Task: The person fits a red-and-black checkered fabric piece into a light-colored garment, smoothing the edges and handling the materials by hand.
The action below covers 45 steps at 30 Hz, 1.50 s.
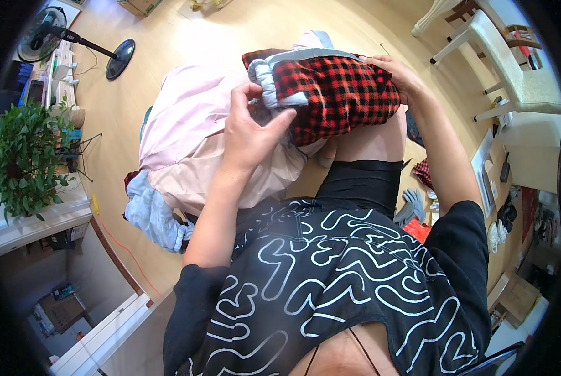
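Observation:
A bundle of red-and-black plaid cloth [336, 98] lies over my lap, with a light blue gathered elastic edge [264, 84] at its left end and a grey-blue band along its far side. My right hand [395, 77] grips the bundle's far right corner. At the gathered edge, my left hand [252, 127] has its fingers curled against the cloth and its thumb spread apart. Pale pink cloth [191, 117] spreads over my lap and to the left, partly under the plaid. Light blue gathered cloth [153, 214] hangs at its near left corner, with some plaid showing beside it.
On the left are a standing fan [120, 58], a leafy plant [24, 160] and an orange cord [125, 249] on the floor. To the right stands a pale chair [496, 61]. Grey gloves [409, 207] and a red plastic bag [417, 229] lie beside my leg.

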{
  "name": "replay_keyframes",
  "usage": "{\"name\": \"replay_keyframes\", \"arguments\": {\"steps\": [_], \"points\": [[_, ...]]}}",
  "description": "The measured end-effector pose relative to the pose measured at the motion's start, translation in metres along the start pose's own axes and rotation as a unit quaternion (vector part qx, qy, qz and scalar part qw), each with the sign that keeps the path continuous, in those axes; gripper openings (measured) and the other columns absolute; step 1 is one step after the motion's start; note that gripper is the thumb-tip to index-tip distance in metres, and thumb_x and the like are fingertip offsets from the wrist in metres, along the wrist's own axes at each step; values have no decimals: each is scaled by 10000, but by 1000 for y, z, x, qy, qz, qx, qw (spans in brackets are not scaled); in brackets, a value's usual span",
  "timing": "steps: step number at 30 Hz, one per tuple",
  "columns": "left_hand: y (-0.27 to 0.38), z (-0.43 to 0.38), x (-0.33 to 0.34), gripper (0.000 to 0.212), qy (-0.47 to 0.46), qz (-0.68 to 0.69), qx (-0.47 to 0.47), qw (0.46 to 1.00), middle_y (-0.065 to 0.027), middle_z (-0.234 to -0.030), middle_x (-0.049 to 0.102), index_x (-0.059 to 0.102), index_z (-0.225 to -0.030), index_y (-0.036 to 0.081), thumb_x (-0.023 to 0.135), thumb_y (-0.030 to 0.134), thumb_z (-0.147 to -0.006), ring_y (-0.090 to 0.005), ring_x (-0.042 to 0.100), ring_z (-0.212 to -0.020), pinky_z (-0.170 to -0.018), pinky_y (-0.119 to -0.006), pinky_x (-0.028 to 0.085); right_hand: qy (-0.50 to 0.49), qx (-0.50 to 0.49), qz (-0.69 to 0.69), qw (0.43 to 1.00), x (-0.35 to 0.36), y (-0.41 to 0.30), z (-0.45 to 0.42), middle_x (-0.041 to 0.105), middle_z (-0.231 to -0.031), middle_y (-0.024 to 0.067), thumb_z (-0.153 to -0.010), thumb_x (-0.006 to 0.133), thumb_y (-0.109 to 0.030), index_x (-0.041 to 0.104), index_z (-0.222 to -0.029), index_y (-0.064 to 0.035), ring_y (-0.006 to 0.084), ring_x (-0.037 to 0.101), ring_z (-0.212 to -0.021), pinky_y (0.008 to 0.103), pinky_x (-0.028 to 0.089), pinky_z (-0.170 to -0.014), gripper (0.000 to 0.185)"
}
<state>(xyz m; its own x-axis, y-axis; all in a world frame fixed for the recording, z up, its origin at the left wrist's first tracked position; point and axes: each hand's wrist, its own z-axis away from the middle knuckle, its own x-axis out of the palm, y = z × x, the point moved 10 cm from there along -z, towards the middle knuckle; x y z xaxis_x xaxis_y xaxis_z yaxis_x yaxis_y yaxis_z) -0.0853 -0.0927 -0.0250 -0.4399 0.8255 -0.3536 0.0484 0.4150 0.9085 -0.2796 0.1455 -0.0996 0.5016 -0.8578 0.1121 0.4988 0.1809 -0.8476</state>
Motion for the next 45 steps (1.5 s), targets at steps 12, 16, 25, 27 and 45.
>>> {"name": "replay_keyframes", "arguments": {"steps": [12,16,25,27,45], "points": [[31,37,-22,673,-9,-195,105,975,-166,-1136,612,538,-1277,19,771,64,-647,-322,586,-1050,-938,-413,458,21,-115,18,993,18,-18,44,662,-1016,60,-987,613,-285,599,-1179,53,71,617,-829,228,526,-743,389],[34,57,-30,592,0,-275,183,944,-162,-1113,607,608,-1168,15,814,168,-634,-327,557,-1053,-937,-424,428,4,-188,23,982,34,-29,66,659,-1012,45,-980,627,-299,600,-1185,28,72,603,-877,218,499,-802,388],[33,76,-18,592,-217,16,22,976,-163,-1173,513,537,-1222,-65,608,76,-651,-295,491,-1110,-1013,-346,370,38,-263,65,962,26,-27,100,644,-1017,23,-955,665,-278,610,-1187,-6,83,578,-948,232,464,-868,362],[15,80,-16,481,-198,170,-144,955,-93,-1126,526,564,-1173,-42,662,115,-730,-177,495,-1025,-916,-285,392,27,-271,48,961,31,-29,103,649,-1080,44,-934,689,-275,601,-1231,-1,105,583,-1005,246,456,-922,413],[-13,126,-19,289,-226,-119,-162,953,-60,-1009,684,665,-1084,-24,718,109,-834,-133,615,-923,-851,-284,481,-1,-301,-240,923,4,-35,137,638,-1187,97,-920,526,8,462,-1412,8,132,646,-914,261,543,-723,497]]}}
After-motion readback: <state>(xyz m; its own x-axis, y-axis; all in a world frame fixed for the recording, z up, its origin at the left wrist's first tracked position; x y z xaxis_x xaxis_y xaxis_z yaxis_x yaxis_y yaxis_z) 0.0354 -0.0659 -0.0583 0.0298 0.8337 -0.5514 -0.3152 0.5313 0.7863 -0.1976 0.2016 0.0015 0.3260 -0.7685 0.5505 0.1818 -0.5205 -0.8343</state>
